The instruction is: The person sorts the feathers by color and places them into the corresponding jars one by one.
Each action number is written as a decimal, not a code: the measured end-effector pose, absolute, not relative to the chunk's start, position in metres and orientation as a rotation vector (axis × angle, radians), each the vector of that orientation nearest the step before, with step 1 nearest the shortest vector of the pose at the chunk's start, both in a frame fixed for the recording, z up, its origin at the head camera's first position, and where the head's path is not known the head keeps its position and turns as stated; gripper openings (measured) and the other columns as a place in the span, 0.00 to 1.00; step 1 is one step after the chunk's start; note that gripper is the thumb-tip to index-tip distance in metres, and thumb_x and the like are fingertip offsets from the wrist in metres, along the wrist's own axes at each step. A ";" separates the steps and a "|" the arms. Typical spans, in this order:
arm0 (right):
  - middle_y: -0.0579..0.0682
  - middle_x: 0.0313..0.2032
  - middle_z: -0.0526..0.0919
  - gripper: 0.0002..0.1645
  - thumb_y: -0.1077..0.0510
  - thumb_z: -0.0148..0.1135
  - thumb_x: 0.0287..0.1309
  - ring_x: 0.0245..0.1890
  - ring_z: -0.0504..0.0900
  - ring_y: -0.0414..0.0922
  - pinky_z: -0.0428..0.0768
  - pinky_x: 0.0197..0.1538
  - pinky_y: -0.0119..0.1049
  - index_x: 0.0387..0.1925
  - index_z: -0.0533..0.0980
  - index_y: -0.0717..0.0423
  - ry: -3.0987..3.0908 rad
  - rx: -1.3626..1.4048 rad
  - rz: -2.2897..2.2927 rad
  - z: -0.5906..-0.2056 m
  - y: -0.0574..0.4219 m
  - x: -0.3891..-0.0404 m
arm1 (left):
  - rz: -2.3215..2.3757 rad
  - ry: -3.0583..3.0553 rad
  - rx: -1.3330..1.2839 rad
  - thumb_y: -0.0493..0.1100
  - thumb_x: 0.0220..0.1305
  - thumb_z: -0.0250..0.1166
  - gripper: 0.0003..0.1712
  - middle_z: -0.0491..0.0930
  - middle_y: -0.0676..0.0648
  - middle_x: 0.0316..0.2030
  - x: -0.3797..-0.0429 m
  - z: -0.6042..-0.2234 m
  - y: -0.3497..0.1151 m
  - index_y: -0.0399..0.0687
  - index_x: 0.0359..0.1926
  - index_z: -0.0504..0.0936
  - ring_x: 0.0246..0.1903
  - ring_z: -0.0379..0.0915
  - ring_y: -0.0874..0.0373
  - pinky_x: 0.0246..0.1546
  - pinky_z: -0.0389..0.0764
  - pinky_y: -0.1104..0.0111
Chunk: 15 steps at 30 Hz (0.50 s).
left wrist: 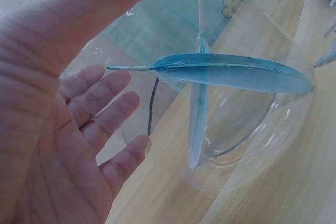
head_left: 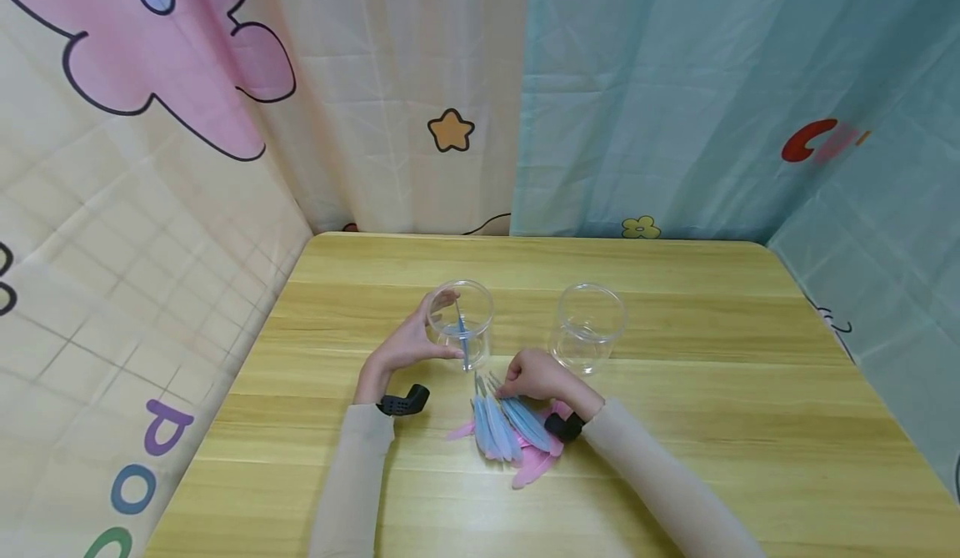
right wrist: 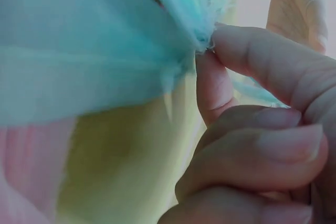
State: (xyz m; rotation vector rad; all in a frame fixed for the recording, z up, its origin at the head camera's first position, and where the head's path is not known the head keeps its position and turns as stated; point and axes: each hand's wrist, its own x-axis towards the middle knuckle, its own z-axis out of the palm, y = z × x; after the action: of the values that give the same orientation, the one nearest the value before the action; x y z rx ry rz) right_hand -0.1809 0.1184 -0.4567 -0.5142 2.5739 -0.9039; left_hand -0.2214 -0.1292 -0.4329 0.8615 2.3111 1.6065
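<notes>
Tabletop (head_left: 300, 458), head view: blue feathers (head_left: 491, 437) and pink feathers (head_left: 532, 465) are piled before two clear cups; the right hand (head_left: 538, 376) is placed at the quill end.
Left cup (head_left: 488, 334), head view: clasped by the left hand (head_left: 411, 343); an upright feather (head_left: 462, 337) is contained.
Right cup (head_left: 557, 343), head view: untouched.
Cup wall, left wrist view: flanked by curved fingers (left wrist: 110, 114); judged light, smooth and slippery, best held around the sides.
Blue feathers, right wrist view: pinched near the quills by thumb and forefinger; judged nearly weightless, soft-vaned, easily ruffled; bare quills, being stiffer, should be gripped.
</notes>
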 end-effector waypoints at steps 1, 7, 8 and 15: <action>0.38 0.11 0.66 0.21 0.53 0.73 0.48 0.13 0.63 0.35 0.59 0.17 0.27 0.10 0.72 0.52 2.572 -0.514 -0.907 -0.456 0.119 -0.181 | 1.604 2.312 0.861 0.35 0.48 0.75 0.57 0.54 0.37 0.68 -0.221 -0.433 -0.129 0.40 0.71 0.47 0.68 0.48 0.45 0.64 0.52 0.49; 0.39 0.12 0.69 0.17 0.53 0.72 0.49 0.13 0.64 0.35 0.60 0.16 0.28 0.13 0.75 0.53 2.542 -0.524 -0.965 -0.452 0.122 -0.182 | 1.608 2.308 0.872 0.34 0.48 0.75 0.57 0.54 0.35 0.68 -0.221 -0.432 -0.129 0.39 0.71 0.47 0.68 0.47 0.44 0.64 0.52 0.48; 0.40 0.12 0.70 0.17 0.53 0.72 0.49 0.13 0.65 0.36 0.61 0.16 0.28 0.14 0.76 0.53 2.541 -0.524 -0.977 -0.451 0.122 -0.182 | 1.609 2.307 0.875 0.34 0.48 0.75 0.58 0.54 0.35 0.68 -0.221 -0.432 -0.129 0.39 0.71 0.47 0.68 0.47 0.44 0.64 0.52 0.48; 0.42 0.17 0.73 0.14 0.51 0.69 0.52 0.17 0.66 0.38 0.63 0.20 0.30 0.19 0.78 0.52 2.593 -0.454 -1.030 -0.440 0.123 -0.184 | 1.612 2.307 0.877 0.35 0.47 0.76 0.58 0.54 0.34 0.68 -0.222 -0.432 -0.129 0.37 0.71 0.47 0.67 0.48 0.44 0.64 0.52 0.48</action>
State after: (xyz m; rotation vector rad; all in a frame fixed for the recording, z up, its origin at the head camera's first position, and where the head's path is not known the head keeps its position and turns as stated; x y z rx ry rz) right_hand -0.1839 0.1232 -0.4398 -0.4544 2.5926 -1.0296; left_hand -0.2215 -0.1288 -0.4320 0.8769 2.3073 1.6121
